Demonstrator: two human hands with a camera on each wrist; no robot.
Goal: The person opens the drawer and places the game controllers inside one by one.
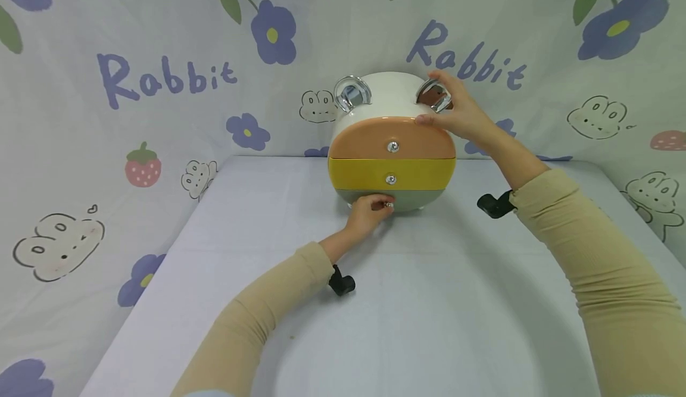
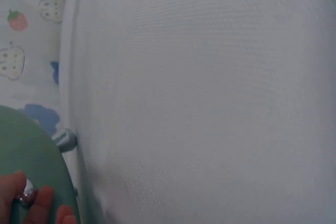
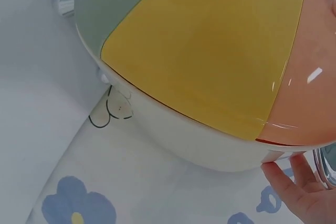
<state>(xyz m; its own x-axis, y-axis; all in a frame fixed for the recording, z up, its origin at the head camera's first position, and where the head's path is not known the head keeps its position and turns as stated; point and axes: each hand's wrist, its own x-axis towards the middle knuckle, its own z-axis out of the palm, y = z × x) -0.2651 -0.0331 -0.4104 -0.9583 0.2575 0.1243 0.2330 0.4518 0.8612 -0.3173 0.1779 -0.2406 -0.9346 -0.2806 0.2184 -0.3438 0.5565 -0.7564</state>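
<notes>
A small rounded drawer cabinet (image 1: 393, 90) stands on the table. It has an orange drawer (image 1: 364, 141), a yellow drawer (image 1: 356, 174) and, lowest, a green drawer (image 1: 418, 199). My left hand (image 1: 365, 215) is at the green drawer, thumb and fingers pinching its round silver knob (image 2: 28, 192). Up at the cabinet's top right, my right hand (image 1: 463, 111) grips the body around a chrome ring-shaped ear (image 1: 435, 96), with the thumb by the orange drawer's upper edge. In the right wrist view, fingertips (image 3: 269, 167) rest against the white side. All three drawers look closed.
A second chrome ear (image 1: 352, 92) sits at the cabinet's top left. Short silver feet (image 3: 66, 3) hold the cabinet above the white tablecloth (image 1: 429, 313). Right behind it hangs a printed curtain (image 1: 177, 16) with rabbits and flowers.
</notes>
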